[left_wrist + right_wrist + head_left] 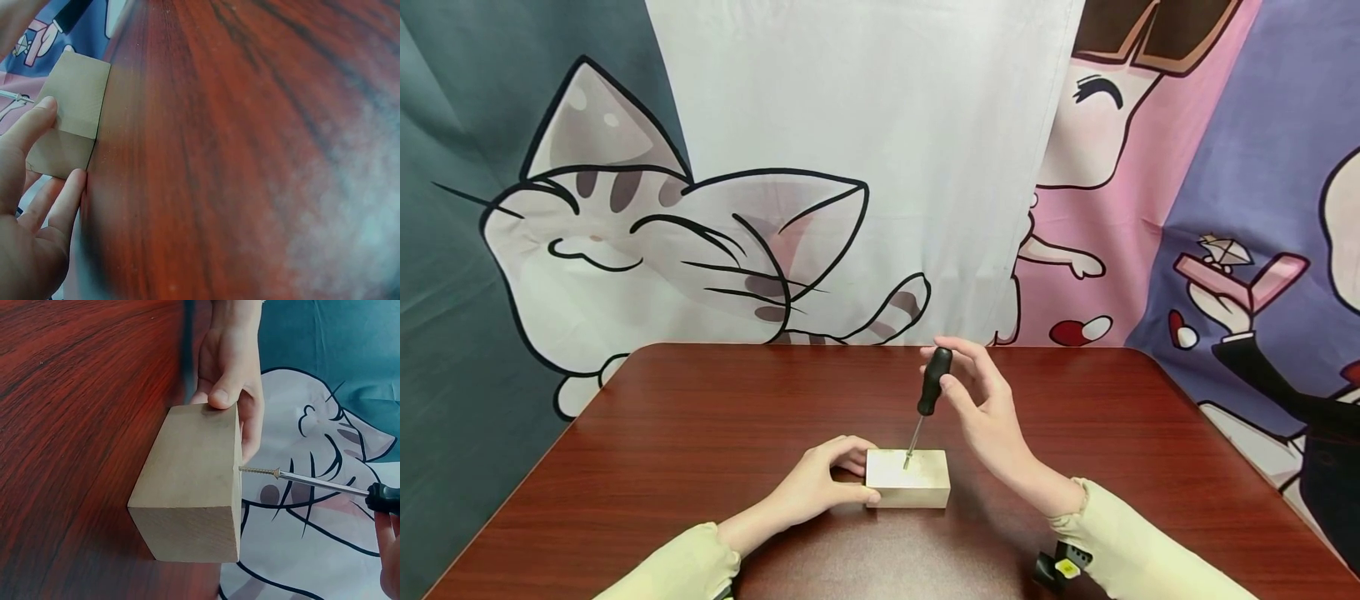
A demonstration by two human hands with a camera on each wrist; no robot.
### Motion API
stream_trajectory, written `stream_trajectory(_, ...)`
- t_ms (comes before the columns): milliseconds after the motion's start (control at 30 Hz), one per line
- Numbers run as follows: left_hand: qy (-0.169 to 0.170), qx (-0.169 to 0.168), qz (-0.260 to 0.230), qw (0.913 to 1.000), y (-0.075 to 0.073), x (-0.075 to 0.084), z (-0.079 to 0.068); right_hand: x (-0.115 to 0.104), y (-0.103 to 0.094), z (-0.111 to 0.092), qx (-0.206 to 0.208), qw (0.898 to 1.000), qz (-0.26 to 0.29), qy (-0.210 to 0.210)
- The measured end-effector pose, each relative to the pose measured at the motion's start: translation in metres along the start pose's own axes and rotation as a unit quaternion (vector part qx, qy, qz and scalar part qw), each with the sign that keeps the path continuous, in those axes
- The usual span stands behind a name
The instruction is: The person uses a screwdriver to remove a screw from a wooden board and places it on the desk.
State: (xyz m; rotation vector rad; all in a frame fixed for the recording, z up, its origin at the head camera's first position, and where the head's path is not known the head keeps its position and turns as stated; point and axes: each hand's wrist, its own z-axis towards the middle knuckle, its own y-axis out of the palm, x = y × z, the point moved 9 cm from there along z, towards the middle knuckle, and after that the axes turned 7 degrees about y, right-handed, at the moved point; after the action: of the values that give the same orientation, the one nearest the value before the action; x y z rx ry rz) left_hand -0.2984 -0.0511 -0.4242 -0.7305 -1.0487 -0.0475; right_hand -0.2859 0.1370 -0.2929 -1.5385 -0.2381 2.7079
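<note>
A pale wooden block (907, 497) lies flat on the table. My left hand (816, 482) grips its left end, the thumb on the near side. In the left wrist view, the thumb and fingers of that hand (34, 231) hold the end of the block (78, 94). A screw (259, 470) stands in the block's top face, most of its threaded length showing in the right wrist view. The tip of a screwdriver (934, 382) meets the screw's head, with the shaft tilted slightly. My right hand (992, 425) holds its black handle between thumb and fingers.
The block rests on a reddish-brown wooden table (737, 400). Behind its far edge hangs a curtain (865, 100) printed with a cartoon cat and figures. A dark strapped device (1063, 567) sits by the right sleeve.
</note>
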Motion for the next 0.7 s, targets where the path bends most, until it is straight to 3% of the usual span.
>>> stream_trajectory(367, -0.002, -0.003, -0.003, 1.0000, 0.000, 0.000, -0.001, 0.000, -0.002, 0.000, 0.025, 0.999, -0.030, 0.016)
stream_trajectory(700, -0.007, -0.001, -0.007, 1.0000, 0.000, -0.002, -0.001, -0.008, 0.000, 0.004, -0.022, 0.999, -0.045, -0.004)
